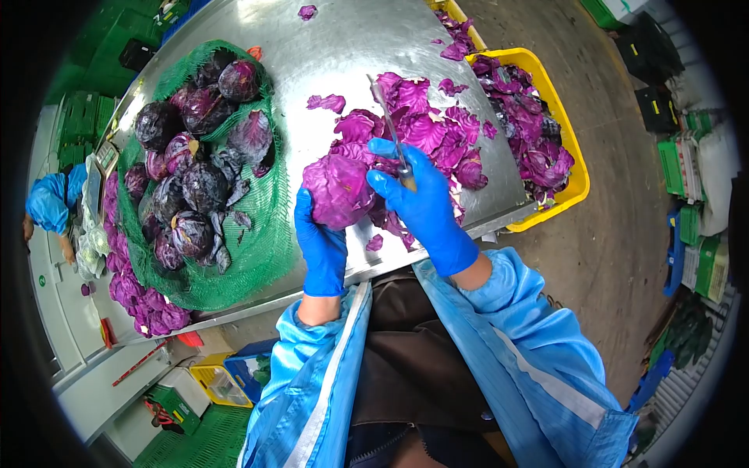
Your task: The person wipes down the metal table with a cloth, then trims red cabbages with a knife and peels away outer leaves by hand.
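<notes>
My left hand [321, 246], in a blue glove, holds a purple cabbage [338, 191] from its left and lower side above the metal table. In my right hand [425, 207], also gloved in blue, is a knife [387, 117], its blade pointing up and away from me and its handle in my palm. The fingertips of the right hand are close to the cabbage's right side. Loose purple leaves [425, 129] lie in a pile just beyond both hands. Left of them, several dark, untrimmed cabbages [204, 187] rest on a green net [269, 234].
A yellow crate [573, 148] full of leaves stands at the table's right edge. Along the left edge of the metal table [304, 47] are several bright purple cabbages [136, 296]. A person in blue [55, 203] is at the far left. Crates line the right side.
</notes>
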A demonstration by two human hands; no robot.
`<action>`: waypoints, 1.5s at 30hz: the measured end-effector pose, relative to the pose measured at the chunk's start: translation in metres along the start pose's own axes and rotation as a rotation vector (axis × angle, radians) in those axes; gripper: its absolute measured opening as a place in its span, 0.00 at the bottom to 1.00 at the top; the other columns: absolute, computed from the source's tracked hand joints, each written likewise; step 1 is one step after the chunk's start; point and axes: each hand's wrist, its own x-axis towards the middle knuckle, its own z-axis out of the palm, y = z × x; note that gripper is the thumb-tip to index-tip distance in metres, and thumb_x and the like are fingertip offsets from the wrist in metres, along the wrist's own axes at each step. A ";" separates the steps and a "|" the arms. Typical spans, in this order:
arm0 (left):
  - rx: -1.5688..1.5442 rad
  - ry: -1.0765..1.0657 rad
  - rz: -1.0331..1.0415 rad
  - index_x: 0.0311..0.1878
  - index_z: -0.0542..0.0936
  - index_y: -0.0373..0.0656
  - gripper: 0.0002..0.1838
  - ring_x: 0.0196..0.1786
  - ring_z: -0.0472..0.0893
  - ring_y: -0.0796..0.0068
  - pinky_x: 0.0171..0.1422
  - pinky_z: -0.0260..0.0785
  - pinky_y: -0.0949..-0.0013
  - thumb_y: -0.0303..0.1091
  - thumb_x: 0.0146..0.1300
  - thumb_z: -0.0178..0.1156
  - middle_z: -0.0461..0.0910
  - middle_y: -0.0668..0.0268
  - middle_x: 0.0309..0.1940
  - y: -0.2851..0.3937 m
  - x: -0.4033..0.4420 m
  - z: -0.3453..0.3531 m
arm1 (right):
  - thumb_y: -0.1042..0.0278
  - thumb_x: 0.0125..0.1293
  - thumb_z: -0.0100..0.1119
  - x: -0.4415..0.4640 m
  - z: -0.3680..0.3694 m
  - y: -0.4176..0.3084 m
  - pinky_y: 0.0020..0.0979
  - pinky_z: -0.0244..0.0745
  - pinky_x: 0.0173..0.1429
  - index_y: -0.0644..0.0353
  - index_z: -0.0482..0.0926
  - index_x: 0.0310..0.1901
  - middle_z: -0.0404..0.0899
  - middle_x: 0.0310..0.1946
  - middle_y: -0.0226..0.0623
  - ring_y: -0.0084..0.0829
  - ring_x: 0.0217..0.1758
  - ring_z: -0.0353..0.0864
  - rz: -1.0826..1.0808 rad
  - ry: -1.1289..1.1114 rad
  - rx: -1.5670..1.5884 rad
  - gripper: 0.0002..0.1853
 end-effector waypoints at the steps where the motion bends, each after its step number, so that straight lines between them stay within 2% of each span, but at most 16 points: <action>1: -0.055 0.025 -0.025 0.68 0.64 0.38 0.33 0.66 0.71 0.56 0.71 0.64 0.50 0.51 0.67 0.55 0.70 0.53 0.65 0.001 0.001 -0.002 | 0.64 0.59 0.70 0.000 -0.004 0.008 0.29 0.77 0.43 0.57 0.75 0.56 0.80 0.42 0.36 0.28 0.40 0.82 -0.319 0.052 -0.268 0.24; 2: -0.110 0.048 -0.051 0.68 0.64 0.38 0.33 0.67 0.71 0.56 0.71 0.64 0.49 0.51 0.68 0.54 0.69 0.52 0.65 0.003 0.003 -0.004 | 0.63 0.60 0.69 -0.002 -0.007 0.012 0.29 0.78 0.40 0.56 0.75 0.57 0.80 0.40 0.36 0.29 0.37 0.83 -0.639 0.105 -0.536 0.24; 6: -0.231 -0.002 -0.101 0.68 0.64 0.39 0.32 0.66 0.71 0.55 0.70 0.66 0.47 0.49 0.68 0.54 0.69 0.52 0.65 0.004 0.005 -0.007 | 0.62 0.58 0.70 -0.024 -0.010 0.000 0.31 0.78 0.41 0.55 0.75 0.59 0.78 0.39 0.38 0.31 0.38 0.83 -0.587 0.055 -0.726 0.27; 12: -0.066 0.028 0.023 0.67 0.66 0.37 0.32 0.63 0.75 0.56 0.69 0.68 0.51 0.47 0.67 0.58 0.72 0.52 0.63 -0.004 0.001 -0.006 | 0.64 0.57 0.72 -0.016 0.006 0.025 0.29 0.74 0.35 0.60 0.79 0.54 0.75 0.33 0.36 0.27 0.30 0.76 -0.612 0.100 -0.478 0.23; 15: 0.055 0.059 0.128 0.66 0.67 0.36 0.32 0.62 0.76 0.58 0.68 0.69 0.55 0.47 0.66 0.59 0.73 0.52 0.61 -0.006 -0.010 0.004 | 0.64 0.56 0.72 -0.016 0.014 0.032 0.30 0.74 0.33 0.61 0.79 0.52 0.75 0.30 0.36 0.26 0.28 0.77 -0.464 0.127 -0.342 0.22; 19: 0.101 0.018 0.253 0.72 0.59 0.43 0.40 0.67 0.68 0.61 0.71 0.63 0.58 0.46 0.62 0.65 0.65 0.57 0.66 -0.009 -0.018 0.011 | 0.63 0.57 0.72 -0.015 0.019 0.046 0.30 0.74 0.32 0.60 0.80 0.51 0.77 0.29 0.37 0.27 0.27 0.78 -0.477 0.181 -0.150 0.21; 25: 0.212 0.028 0.423 0.74 0.56 0.43 0.45 0.68 0.66 0.59 0.73 0.59 0.56 0.46 0.59 0.68 0.60 0.56 0.69 -0.009 -0.026 0.022 | 0.62 0.56 0.72 -0.023 0.020 0.037 0.33 0.74 0.31 0.60 0.81 0.49 0.77 0.29 0.40 0.32 0.26 0.79 -0.517 0.264 -0.438 0.21; 28: 0.227 0.017 0.442 0.74 0.56 0.43 0.45 0.69 0.65 0.59 0.73 0.59 0.56 0.45 0.59 0.68 0.59 0.56 0.70 -0.008 -0.027 0.021 | 0.64 0.56 0.72 -0.019 0.012 0.031 0.33 0.75 0.33 0.61 0.81 0.48 0.79 0.30 0.41 0.30 0.27 0.80 -0.565 0.211 -0.526 0.19; 30: 0.238 0.011 0.442 0.74 0.56 0.43 0.45 0.69 0.65 0.60 0.73 0.58 0.56 0.45 0.59 0.68 0.59 0.56 0.70 -0.009 -0.028 0.019 | 0.67 0.56 0.71 -0.015 0.007 0.028 0.32 0.77 0.35 0.63 0.81 0.47 0.82 0.31 0.41 0.27 0.29 0.81 -0.390 0.068 -0.269 0.17; 31: 0.266 0.014 0.435 0.74 0.57 0.44 0.41 0.69 0.65 0.60 0.73 0.58 0.56 0.45 0.61 0.65 0.61 0.57 0.69 -0.011 -0.027 0.016 | 0.68 0.57 0.69 -0.016 0.006 0.021 0.31 0.78 0.37 0.64 0.81 0.42 0.84 0.32 0.42 0.25 0.31 0.82 -0.256 0.043 -0.177 0.13; 35: 0.271 0.033 0.399 0.71 0.61 0.42 0.35 0.67 0.69 0.60 0.72 0.61 0.57 0.43 0.65 0.61 0.66 0.56 0.67 -0.012 -0.025 0.017 | 0.68 0.57 0.69 -0.012 -0.003 0.019 0.31 0.77 0.36 0.64 0.82 0.39 0.84 0.31 0.42 0.25 0.30 0.82 -0.262 -0.089 -0.285 0.11; 36: 0.273 0.034 0.399 0.71 0.61 0.42 0.35 0.67 0.69 0.60 0.72 0.61 0.57 0.43 0.65 0.61 0.66 0.56 0.67 -0.014 -0.023 0.013 | 0.72 0.58 0.69 -0.013 -0.002 0.015 0.28 0.77 0.40 0.64 0.83 0.39 0.83 0.33 0.36 0.22 0.34 0.80 -0.202 -0.096 -0.267 0.09; 38: 0.051 0.028 0.166 0.70 0.62 0.39 0.34 0.67 0.70 0.60 0.73 0.60 0.56 0.43 0.66 0.60 0.68 0.56 0.66 -0.015 -0.015 0.000 | 0.76 0.58 0.68 -0.013 0.000 0.010 0.25 0.76 0.44 0.64 0.83 0.39 0.82 0.35 0.31 0.19 0.38 0.79 -0.142 -0.103 -0.246 0.07; 40: -0.025 0.026 0.072 0.68 0.64 0.38 0.31 0.64 0.73 0.58 0.69 0.65 0.55 0.45 0.68 0.56 0.70 0.55 0.64 -0.014 -0.008 -0.005 | 0.68 0.58 0.68 -0.014 -0.001 0.006 0.30 0.77 0.35 0.60 0.83 0.38 0.83 0.32 0.38 0.30 0.29 0.82 -0.377 -0.170 -0.489 0.08; 43: -0.113 0.037 -0.064 0.67 0.66 0.38 0.29 0.61 0.76 0.56 0.65 0.70 0.52 0.48 0.70 0.51 0.72 0.53 0.63 -0.008 -0.004 -0.003 | 0.64 0.58 0.70 -0.018 -0.006 0.006 0.30 0.77 0.34 0.56 0.82 0.42 0.83 0.33 0.37 0.31 0.29 0.83 -0.573 -0.028 -0.528 0.12; 45: -0.137 0.045 -0.122 0.67 0.66 0.38 0.30 0.61 0.76 0.57 0.64 0.71 0.49 0.50 0.70 0.50 0.71 0.52 0.63 -0.006 -0.001 -0.005 | 0.61 0.57 0.71 -0.017 -0.013 0.004 0.30 0.78 0.34 0.55 0.81 0.47 0.82 0.33 0.37 0.31 0.29 0.83 -0.552 0.022 -0.609 0.17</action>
